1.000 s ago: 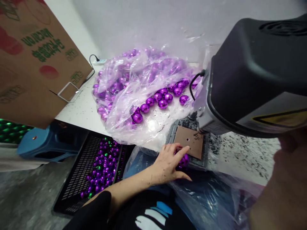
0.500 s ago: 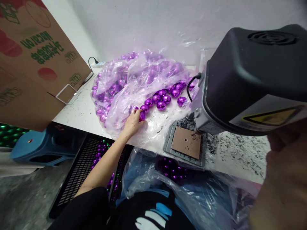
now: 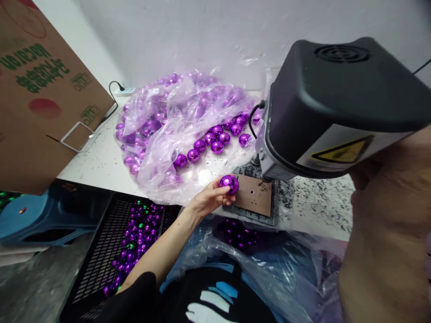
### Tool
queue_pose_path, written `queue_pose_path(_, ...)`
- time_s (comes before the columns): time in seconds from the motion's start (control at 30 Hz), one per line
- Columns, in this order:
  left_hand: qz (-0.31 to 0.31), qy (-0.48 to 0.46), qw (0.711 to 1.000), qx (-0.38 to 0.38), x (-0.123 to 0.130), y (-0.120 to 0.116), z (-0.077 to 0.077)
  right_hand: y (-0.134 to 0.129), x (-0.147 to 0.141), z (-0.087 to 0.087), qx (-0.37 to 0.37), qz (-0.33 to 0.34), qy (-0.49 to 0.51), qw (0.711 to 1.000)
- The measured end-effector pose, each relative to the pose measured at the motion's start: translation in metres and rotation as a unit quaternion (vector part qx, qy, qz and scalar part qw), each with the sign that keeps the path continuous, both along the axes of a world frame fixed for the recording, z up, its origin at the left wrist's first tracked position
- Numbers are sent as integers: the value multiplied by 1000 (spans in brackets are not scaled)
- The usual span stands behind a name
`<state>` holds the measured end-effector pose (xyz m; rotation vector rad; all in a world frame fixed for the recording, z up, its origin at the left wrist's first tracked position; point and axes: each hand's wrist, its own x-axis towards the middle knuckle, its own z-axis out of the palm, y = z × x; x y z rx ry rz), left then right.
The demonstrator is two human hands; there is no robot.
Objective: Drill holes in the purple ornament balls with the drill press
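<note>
A shiny purple mirror-tiled ball (image 3: 229, 184) is held between the thumb and fingers of my left hand (image 3: 213, 197). That hand is at the left edge of a square copper-coloured plate (image 3: 253, 195) with a small hole in it, under the black machine head (image 3: 340, 103). My right hand (image 3: 377, 184) is close to the camera at the right. The machine head hides its fingers, so what they touch does not show. Several loose purple balls (image 3: 217, 147) lie at the mouth of a clear plastic bag (image 3: 161, 157) full of them.
A printed cardboard box (image 3: 40, 103) leans in at the left. Below the white table (image 3: 87, 168) are a black crate (image 3: 97, 251) with small purple and green balls and a blue stool (image 3: 23, 215). Dark shavings (image 3: 316, 206) cover the table at right. Clear plastic drapes over my lap.
My left hand has drawn back from the bag's mouth and moved right to the plate, carrying a purple ball. The view has shifted slightly right. My right hand remains behind the machine head.
</note>
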<state>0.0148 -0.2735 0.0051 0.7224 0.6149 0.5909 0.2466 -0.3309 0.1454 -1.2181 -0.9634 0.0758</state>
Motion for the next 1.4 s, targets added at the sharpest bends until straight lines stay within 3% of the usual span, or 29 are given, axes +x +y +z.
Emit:
queue_pose_path(0.17,22,141,978,155,7,-10,-1,5,-4,4,26,1,26,999)
queue_pose_path(0.23,40,128,980,150,6,-8,-3,6,-4,3,30,-12,22,999)
queue_pose_path(0.3,40,73,992,98,3,-2,-6,6,-4,3,30,-17,22,999)
queue_pose_path(0.4,4,-8,1000,15,0,5,-10,6,-5,3,31,-21,21,999)
queue_pose_path(0.47,-11,-28,1000,1,1,7,-12,6,-5,3,32,-24,18,999)
queue_pose_path(0.57,-22,-5,999,29,7,5,-11,7,-5,3,40,-19,15,999)
queue_pose_path(0.7,-33,99,987,126,21,2,-10,7,-4,3,54,-7,7,999)
queue_pose_path(0.8,-14,187,953,239,30,2,-13,7,-3,3,41,-5,7,999)
queue_pose_path(0.97,21,296,852,432,40,2,-17,6,-2,2,32,-3,4,999)
queue_pose_path(1.27,1,344,725,596,56,-7,-22,5,-7,5,16,-21,-9,1000)
queue_pose_path(1.4,8,351,708,612,67,-12,-28,4,-6,4,26,-5,-1,1000)
